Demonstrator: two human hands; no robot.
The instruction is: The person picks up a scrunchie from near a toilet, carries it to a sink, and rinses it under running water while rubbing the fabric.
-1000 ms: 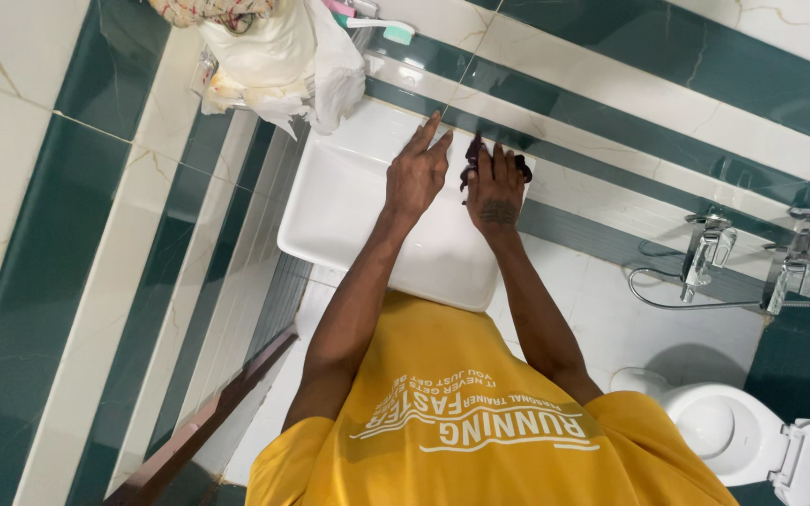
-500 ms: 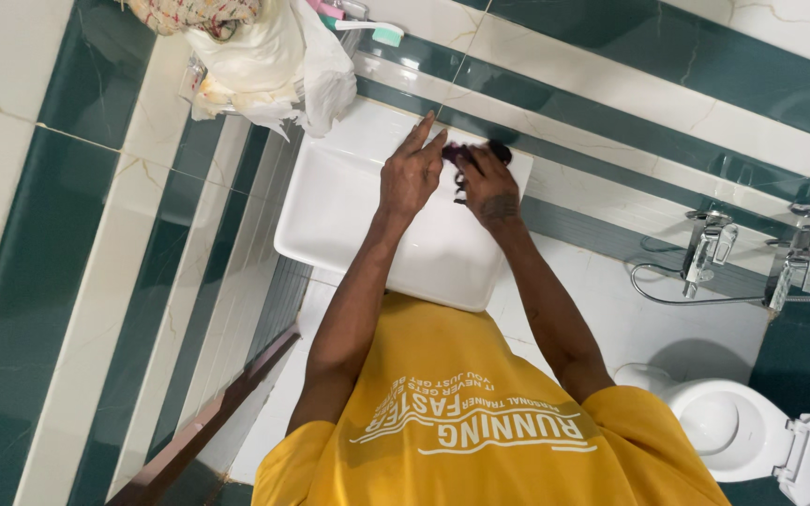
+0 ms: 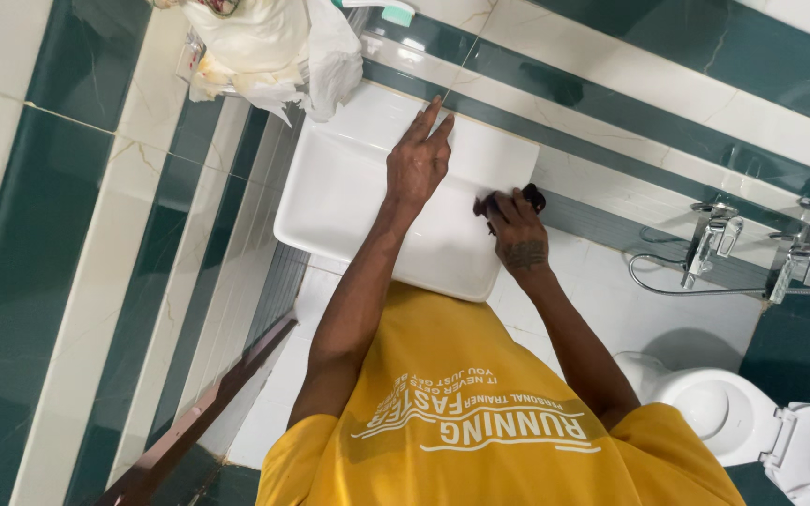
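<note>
The right hand (image 3: 516, 230) has slid away from the wall tiles toward the near right corner of the white washbasin (image 3: 349, 201), dragging the dark scrubbing pad (image 3: 508, 201) with it, while the left hand (image 3: 417, 159) has stayed where it was. From where I stand, the right hand's fingers are curled closed over the pad, pressing it onto the basin's rim, so only its dark edges peek out past the fingertips. The left hand lies open and flat, fingers stretched toward the wall, bracing on the basin and holding nothing. The pad looks light, soft and squashy, probably wet and a bit slippery, so bunching it under the fingers and palm seems the sound way to grip it. A white plastic bag (image 3: 269, 47) hangs above the basin, and a toilet (image 3: 733, 422) stands to the right.
</note>
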